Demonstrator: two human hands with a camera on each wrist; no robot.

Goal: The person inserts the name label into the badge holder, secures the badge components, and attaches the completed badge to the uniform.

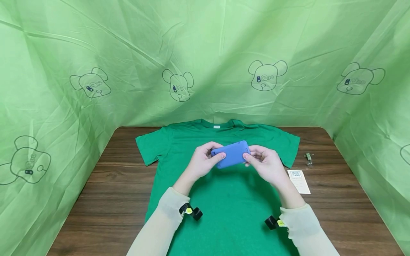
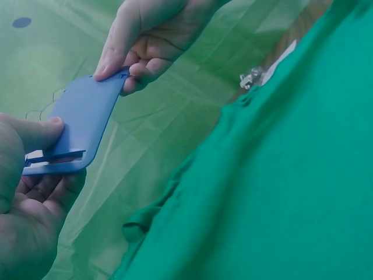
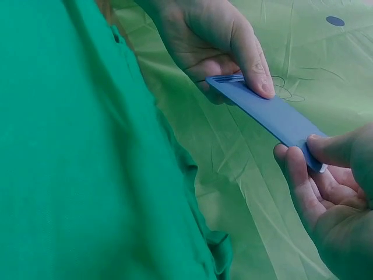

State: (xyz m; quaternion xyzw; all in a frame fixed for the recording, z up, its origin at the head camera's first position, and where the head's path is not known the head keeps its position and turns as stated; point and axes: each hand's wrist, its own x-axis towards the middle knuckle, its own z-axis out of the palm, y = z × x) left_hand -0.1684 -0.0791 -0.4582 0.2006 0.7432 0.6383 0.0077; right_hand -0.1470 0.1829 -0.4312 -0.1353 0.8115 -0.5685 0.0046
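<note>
A flat blue card holder (image 1: 232, 154) is held level above a green T-shirt (image 1: 224, 199) that lies spread on the wooden table (image 1: 105, 199). My left hand (image 1: 205, 160) pinches its left end, thumb on top, as the left wrist view shows on the card holder (image 2: 78, 125). My right hand (image 1: 263, 163) pinches the right end with thumb and fingers. In the right wrist view the card holder (image 3: 268, 111) shows edge-on between my left hand (image 3: 224, 49) and my right hand (image 3: 326, 186).
A white ID card (image 1: 299, 181) lies on the table right of the shirt, with a small metal clip (image 1: 309, 156) behind it. Green printed sheeting (image 1: 205, 60) walls in the table at the back and both sides.
</note>
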